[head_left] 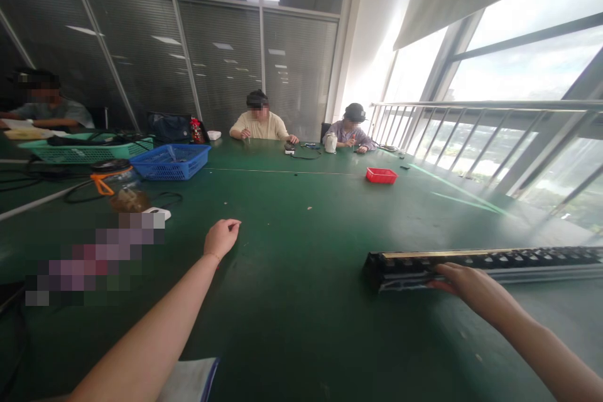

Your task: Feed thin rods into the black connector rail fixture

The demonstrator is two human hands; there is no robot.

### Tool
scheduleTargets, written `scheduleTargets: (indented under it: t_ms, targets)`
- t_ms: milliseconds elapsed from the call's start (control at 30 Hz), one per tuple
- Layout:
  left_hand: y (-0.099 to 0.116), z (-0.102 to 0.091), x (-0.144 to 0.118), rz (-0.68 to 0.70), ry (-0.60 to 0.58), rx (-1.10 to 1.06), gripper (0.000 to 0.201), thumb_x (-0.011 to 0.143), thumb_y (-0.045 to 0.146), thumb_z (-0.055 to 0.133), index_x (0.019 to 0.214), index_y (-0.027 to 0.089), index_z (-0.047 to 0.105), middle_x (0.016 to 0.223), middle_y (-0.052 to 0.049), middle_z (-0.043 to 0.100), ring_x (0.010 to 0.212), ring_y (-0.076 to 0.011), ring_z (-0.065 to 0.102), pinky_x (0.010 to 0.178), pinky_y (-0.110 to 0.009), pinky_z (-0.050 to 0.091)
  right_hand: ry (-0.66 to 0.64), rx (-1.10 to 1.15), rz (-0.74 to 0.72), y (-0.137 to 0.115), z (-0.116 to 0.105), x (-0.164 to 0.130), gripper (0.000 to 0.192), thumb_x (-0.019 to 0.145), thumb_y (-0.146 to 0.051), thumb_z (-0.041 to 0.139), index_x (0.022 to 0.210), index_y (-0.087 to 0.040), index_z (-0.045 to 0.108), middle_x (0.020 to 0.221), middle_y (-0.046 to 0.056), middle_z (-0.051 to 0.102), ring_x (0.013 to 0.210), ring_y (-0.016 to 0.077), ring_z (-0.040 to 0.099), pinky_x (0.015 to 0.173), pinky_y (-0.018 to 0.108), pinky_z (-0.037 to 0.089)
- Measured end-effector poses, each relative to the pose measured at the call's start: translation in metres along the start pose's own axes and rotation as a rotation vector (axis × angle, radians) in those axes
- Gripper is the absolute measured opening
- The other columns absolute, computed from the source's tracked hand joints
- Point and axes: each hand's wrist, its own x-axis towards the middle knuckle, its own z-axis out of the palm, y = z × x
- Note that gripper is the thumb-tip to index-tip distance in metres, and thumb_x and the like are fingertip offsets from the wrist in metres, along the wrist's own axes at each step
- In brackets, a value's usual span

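My right hand [464, 287] rests on the near edge of a long black bar [490, 262] with a row of ports and a brass-coloured top strip; the bar lies flat on the green table [301, 226] and runs off the right side. My fingers curl around its front left part. My left hand [220, 237] reaches out over the bare green surface at centre-left, fingers loosely curled with fingertips pinched together; whether anything small is between them I cannot tell.
A blue basket [170, 161] and a green basket [87, 149] stand at the back left with cables and an orange tool [104, 182]. A small red tray [381, 175] sits mid-table. Three people sit at the far side. White paper [188, 380] lies near me. A railing lines the right.
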Motion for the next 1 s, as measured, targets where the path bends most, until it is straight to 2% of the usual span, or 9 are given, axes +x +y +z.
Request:
scheduleTargets:
  t_ms: [100,133,300,467,600,700,833,900,1000]
  targets:
    - [0.001,-0.001,0.000,-0.005,-0.003,-0.001,0.029,0.077,0.033,0.042,0.089,0.025,0.067,0.100,-0.003,0.062,0.082,-0.0194,0.058,0.066,-0.026,0.044,-0.168,0.009,-0.088,-0.045,-0.008,0.017,0.017,0.078,-0.035,0.053,0.079,-0.020,0.062,0.075,0.002,0.064,0.066,0.0165,0.063,0.055,0.024,0.043]
    - [0.001,-0.001,0.000,-0.008,-0.007,-0.003,0.029,0.077,0.033,0.042,0.089,0.025,0.067,0.100,-0.003,0.062,0.082,-0.0193,0.058,0.066,-0.025,0.044,-0.171,-0.015,-0.084,-0.059,-0.010,0.021,0.017,0.078,-0.034,0.052,0.078,-0.020,0.061,0.075,0.002,0.064,0.066,0.0171,0.062,0.055,0.025,0.043]
    - [0.001,-0.002,0.000,-0.006,-0.016,-0.014,0.029,0.077,0.032,0.042,0.090,0.025,0.067,0.100,-0.003,0.062,0.083,-0.0185,0.058,0.066,-0.024,0.044,-0.124,-0.119,-0.113,-0.132,-0.017,0.039,0.015,0.081,-0.030,0.051,0.076,-0.017,0.057,0.072,0.003,0.061,0.064,0.0174,0.061,0.053,0.026,0.037]
    - [0.000,-0.001,0.000,0.005,-0.009,-0.032,0.028,0.077,0.032,0.042,0.088,0.024,0.067,0.099,-0.002,0.063,0.082,-0.0173,0.058,0.066,-0.023,0.044,-0.073,-0.036,-0.187,-0.202,-0.022,0.054,0.011,0.077,-0.027,0.058,0.076,-0.017,0.056,0.071,0.002,0.060,0.065,0.0172,0.060,0.055,0.027,0.035]
    - [-0.001,-0.001,0.000,0.016,-0.017,-0.036,0.028,0.078,0.032,0.042,0.089,0.024,0.067,0.099,-0.002,0.062,0.082,-0.0175,0.058,0.066,-0.024,0.044,-0.057,0.007,-0.223,-0.244,-0.024,0.066,0.012,0.075,-0.028,0.060,0.077,-0.016,0.056,0.073,0.003,0.060,0.067,0.0179,0.060,0.056,0.028,0.035]
    - [-0.002,0.000,-0.001,0.039,-0.027,-0.042,0.029,0.078,0.032,0.042,0.089,0.024,0.067,0.099,-0.003,0.062,0.082,-0.0178,0.058,0.068,-0.025,0.044,-0.047,0.031,-0.253,-0.261,-0.026,0.072,0.014,0.074,-0.029,0.061,0.078,-0.016,0.056,0.073,0.002,0.061,0.066,0.0176,0.060,0.056,0.028,0.034]
    - [0.002,0.000,-0.003,0.085,-0.055,-0.095,0.029,0.077,0.033,0.043,0.092,0.022,0.066,0.098,-0.004,0.064,0.080,-0.0175,0.059,0.072,-0.026,0.044,-0.023,0.084,-0.289,-0.262,-0.028,0.072,0.014,0.076,-0.033,0.059,0.076,-0.019,0.055,0.072,0.000,0.061,0.069,0.0155,0.059,0.056,0.026,0.031]
    - [0.011,-0.008,-0.003,0.131,-0.147,-0.169,0.031,0.077,0.036,0.044,0.093,0.021,0.065,0.096,-0.004,0.065,0.083,-0.0182,0.059,0.075,-0.027,0.044,0.017,0.136,-0.287,-0.256,-0.026,0.069,0.013,0.079,-0.033,0.055,0.077,-0.020,0.055,0.072,-0.001,0.061,0.070,0.0145,0.058,0.057,0.026,0.030]
    - [0.035,-0.035,-0.008,0.248,-0.392,-0.303,0.037,0.075,0.046,0.045,0.091,0.020,0.066,0.091,-0.003,0.067,0.085,-0.0197,0.059,0.075,-0.027,0.044,0.098,0.221,-0.292,-0.244,-0.019,0.061,0.012,0.083,-0.032,0.049,0.084,-0.021,0.055,0.074,-0.002,0.061,0.069,0.0128,0.057,0.058,0.026,0.028]
